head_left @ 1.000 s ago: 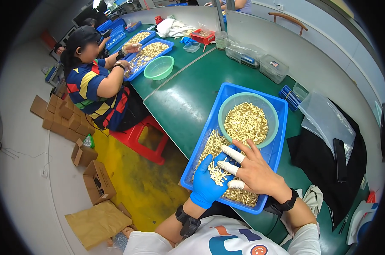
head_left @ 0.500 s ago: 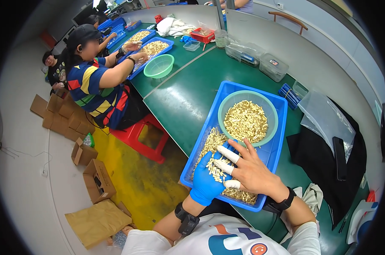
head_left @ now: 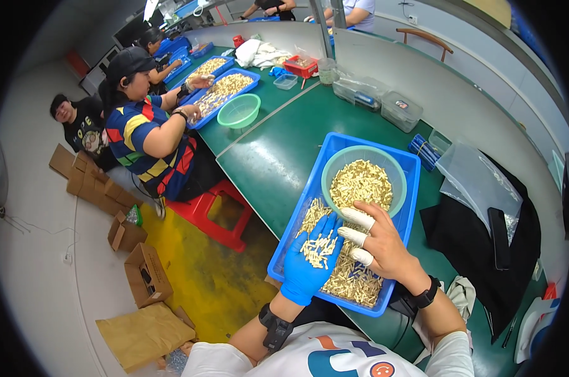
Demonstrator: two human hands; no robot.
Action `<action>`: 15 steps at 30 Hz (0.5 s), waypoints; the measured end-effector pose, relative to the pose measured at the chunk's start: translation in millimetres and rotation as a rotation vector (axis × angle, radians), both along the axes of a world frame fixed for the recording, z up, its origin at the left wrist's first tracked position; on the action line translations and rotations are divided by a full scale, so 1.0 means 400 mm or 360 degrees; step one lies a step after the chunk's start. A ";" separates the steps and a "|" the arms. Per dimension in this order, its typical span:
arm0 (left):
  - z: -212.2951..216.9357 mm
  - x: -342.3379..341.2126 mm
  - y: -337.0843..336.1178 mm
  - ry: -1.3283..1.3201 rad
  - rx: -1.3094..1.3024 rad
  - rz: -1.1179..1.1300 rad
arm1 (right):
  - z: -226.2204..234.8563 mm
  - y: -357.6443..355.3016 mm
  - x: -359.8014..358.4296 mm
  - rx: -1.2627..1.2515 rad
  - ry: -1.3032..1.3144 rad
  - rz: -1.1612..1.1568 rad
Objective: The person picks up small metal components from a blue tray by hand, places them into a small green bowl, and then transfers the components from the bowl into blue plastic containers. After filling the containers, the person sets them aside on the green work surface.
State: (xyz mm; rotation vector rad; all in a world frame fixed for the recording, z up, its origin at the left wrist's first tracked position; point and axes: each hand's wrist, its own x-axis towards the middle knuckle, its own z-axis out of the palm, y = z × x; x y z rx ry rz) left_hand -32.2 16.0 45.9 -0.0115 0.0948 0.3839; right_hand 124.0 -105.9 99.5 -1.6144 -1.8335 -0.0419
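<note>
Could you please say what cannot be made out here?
In the head view:
Left hand: palm centre covered by gold-coloured pieces.
Those pieces' fine detail: too small.
Right hand: three fingertips hidden by white finger cots.
Pale-shirted co-worker: head cut off by top edge.

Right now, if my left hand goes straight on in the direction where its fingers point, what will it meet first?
Most likely the nearer green bowl, whose near side lies just beyond the left hand. Depth is unclear in this single view, so the hand might pass over it.
</note>
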 end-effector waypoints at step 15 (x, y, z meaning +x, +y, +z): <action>0.129 0.231 0.064 0.0737 0.1865 0.0126 | 0.102 -0.071 0.080 0.0421 -0.0149 -0.0396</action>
